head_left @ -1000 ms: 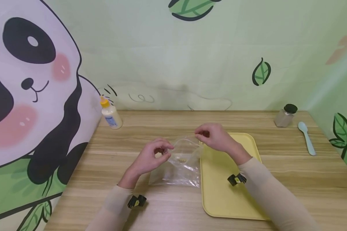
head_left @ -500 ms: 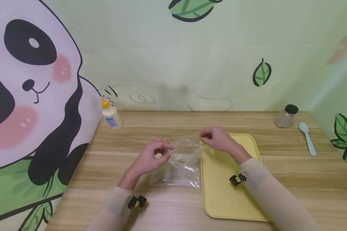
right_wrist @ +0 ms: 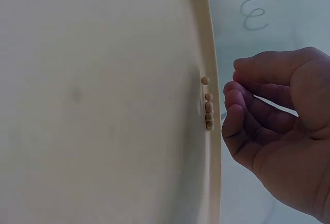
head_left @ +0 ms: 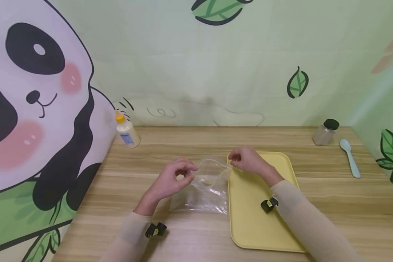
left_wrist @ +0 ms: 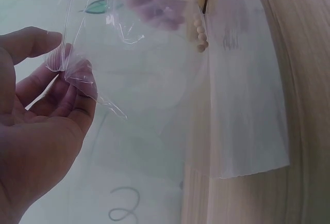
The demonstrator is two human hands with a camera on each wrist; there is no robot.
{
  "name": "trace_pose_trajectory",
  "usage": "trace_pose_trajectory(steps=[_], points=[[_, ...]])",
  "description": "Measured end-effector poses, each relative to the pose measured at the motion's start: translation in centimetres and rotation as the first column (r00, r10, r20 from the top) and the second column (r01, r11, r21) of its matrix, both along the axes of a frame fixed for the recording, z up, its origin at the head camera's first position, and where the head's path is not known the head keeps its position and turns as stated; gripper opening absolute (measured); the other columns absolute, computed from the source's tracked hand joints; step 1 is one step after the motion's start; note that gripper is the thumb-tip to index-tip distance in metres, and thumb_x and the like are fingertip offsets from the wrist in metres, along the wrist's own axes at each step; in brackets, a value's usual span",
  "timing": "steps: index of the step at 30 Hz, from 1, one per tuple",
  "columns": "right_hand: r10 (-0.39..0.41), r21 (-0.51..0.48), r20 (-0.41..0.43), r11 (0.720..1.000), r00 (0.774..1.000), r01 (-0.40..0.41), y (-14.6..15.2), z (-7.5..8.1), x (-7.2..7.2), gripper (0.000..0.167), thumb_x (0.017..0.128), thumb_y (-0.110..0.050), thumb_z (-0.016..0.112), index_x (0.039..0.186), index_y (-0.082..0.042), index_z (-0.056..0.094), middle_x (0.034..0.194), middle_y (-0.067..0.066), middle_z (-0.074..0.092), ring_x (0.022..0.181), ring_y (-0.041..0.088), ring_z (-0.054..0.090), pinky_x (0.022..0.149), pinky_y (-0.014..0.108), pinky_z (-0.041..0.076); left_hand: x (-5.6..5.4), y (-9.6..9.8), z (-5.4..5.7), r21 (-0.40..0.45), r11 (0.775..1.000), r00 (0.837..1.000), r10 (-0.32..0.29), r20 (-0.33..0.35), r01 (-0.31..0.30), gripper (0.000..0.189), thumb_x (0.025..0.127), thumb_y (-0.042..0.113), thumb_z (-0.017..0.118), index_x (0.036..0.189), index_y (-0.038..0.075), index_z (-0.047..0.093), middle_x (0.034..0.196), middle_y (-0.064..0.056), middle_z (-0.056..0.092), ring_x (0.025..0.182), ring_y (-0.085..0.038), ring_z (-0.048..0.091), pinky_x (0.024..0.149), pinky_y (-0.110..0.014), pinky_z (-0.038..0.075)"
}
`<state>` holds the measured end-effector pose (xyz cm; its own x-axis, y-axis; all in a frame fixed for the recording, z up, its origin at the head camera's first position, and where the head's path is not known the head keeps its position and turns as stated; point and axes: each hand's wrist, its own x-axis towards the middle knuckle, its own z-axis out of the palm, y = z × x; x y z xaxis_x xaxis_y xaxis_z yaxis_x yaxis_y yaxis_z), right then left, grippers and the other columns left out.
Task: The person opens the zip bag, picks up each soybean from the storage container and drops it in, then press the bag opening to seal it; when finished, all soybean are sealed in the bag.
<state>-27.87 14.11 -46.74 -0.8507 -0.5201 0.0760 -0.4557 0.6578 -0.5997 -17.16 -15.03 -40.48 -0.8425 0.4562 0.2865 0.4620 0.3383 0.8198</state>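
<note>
A clear zip-top bag [head_left: 199, 200] lies on the table, its mouth raised and spread. My left hand [head_left: 171, 180] grips the left edge of that mouth; in the left wrist view its fingers [left_wrist: 38, 82] hold the crumpled plastic. Several small round tan beads or beans [head_left: 206, 182] sit inside the bag. My right hand [head_left: 247, 159] hovers over the far left corner of the yellow tray [head_left: 262, 214], fingers loosely bent, nothing visible between them. In the right wrist view, more tan balls [right_wrist: 209, 108] line the tray's edge beside that hand [right_wrist: 278, 113].
A white squeeze bottle [head_left: 128, 134] with a yellow cap stands at the back left. At the back right are a black-lidded jar [head_left: 324, 134] and a pale blue spoon [head_left: 350, 160]. Behind the wooden table [head_left: 190, 240] rises a printed wall.
My right hand has moved right and slightly down, from above the bag's right edge to over the tray corner. The left hand stays on the bag.
</note>
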Motion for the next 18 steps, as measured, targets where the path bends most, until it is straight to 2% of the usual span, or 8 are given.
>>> trace_pose_trajectory(steps=[8,18], points=[[0.007,0.018,-0.017,1.000,1.000,-0.007,-0.02,-0.65,-0.33,0.011,0.084,-0.006,0.069,0.094,-0.003,0.072,0.080,0.003,0.069,0.073,0.012,0.060,0.065,0.025,0.052,0.02,-0.03,0.00,0.002,1.000,1.000,0.004,0.005,-0.004,0.020,0.083,-0.010,0.066,0.103,-0.008,0.067,0.104,-0.026,0.064,0.084,-0.022,0.058,0.077,-0.034,0.057],[0.001,0.116,-0.004,0.993,1.000,0.000,-0.25,-0.71,-0.36,0.014,0.085,-0.005,0.067,0.098,-0.004,0.072,0.088,0.005,0.071,0.083,0.017,0.065,0.079,0.032,0.056,-0.11,-0.05,-0.14,0.004,1.000,1.000,0.000,0.011,0.000,0.020,0.083,-0.010,0.066,0.103,-0.007,0.067,0.103,-0.027,0.064,0.084,-0.023,0.057,0.077,-0.033,0.057]])
